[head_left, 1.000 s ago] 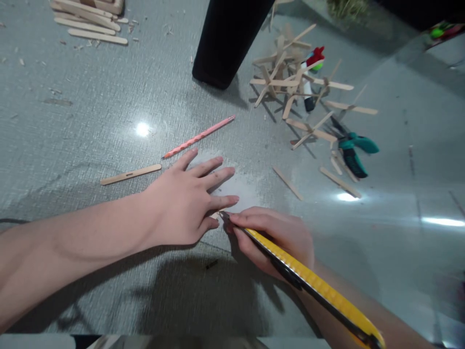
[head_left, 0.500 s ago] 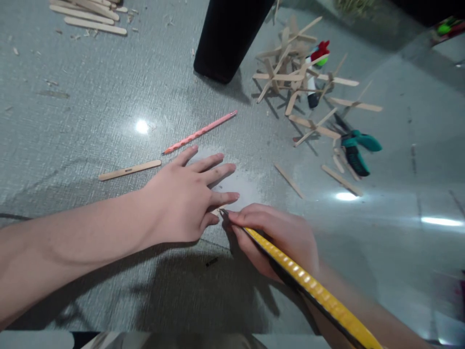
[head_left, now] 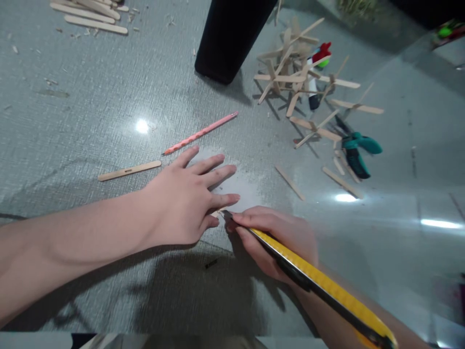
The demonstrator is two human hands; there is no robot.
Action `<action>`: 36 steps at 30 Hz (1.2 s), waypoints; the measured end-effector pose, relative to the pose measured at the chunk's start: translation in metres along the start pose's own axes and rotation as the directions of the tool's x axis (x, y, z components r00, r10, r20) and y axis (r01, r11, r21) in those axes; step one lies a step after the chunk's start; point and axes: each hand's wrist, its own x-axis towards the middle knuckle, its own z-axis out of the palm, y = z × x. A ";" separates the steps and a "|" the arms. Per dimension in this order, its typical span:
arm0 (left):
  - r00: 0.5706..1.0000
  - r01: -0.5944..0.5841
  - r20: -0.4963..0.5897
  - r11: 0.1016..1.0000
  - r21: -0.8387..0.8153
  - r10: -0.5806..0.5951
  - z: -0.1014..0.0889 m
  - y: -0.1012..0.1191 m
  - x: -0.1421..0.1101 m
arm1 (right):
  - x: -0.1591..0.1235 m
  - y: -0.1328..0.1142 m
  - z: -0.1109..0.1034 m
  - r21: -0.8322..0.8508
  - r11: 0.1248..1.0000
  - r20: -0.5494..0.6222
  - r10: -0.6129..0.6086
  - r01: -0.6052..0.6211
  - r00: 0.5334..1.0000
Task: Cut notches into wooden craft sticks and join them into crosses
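My left hand [head_left: 192,196] lies flat on the table with its fingers spread, pressing on a popsicle stick [head_left: 217,213] that is mostly hidden beneath it. A white patch, perhaps paper, shows under the fingers. In my right hand [head_left: 276,237] is a yellow utility knife [head_left: 319,283], gripped near the front. Its blade tip meets the bit of stick that shows between my left thumb and index finger. Beyond my left hand lies a pink pencil [head_left: 199,133]. Left of the pencil is a popsicle stick with a small slot [head_left: 130,170].
A black container [head_left: 232,43] stands at the back. Right of it are several crossed popsicle-stick pieces [head_left: 279,77], a glue-like tube [head_left: 313,89] and teal-handled pliers [head_left: 358,150]. Loose sticks [head_left: 96,24] and shavings lie back left. Two stick pieces [head_left: 289,182] lie right of my hands.
The yellow knife has rolled and shifted slightly right in my right hand, its blade staying at the stick. My left hand keeps its place.
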 end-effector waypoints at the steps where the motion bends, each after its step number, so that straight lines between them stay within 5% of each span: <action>1: 1.000 0.001 0.005 1.000 0.000 -0.001 0.000 0.000 0.000 | 0.000 0.000 0.000 0.000 1.000 0.001 -0.004 0.004 1.000; 19: 1.000 0.010 -0.001 1.000 -0.018 -0.010 0.000 0.001 0.000 | -0.004 -0.005 -0.004 -0.013 0.997 0.130 0.080 -0.079 0.988; 36: 0.999 -0.009 -0.043 1.000 -0.014 0.008 0.003 0.000 -0.001 | -0.002 -0.003 0.001 0.016 0.999 0.015 0.044 -0.045 0.999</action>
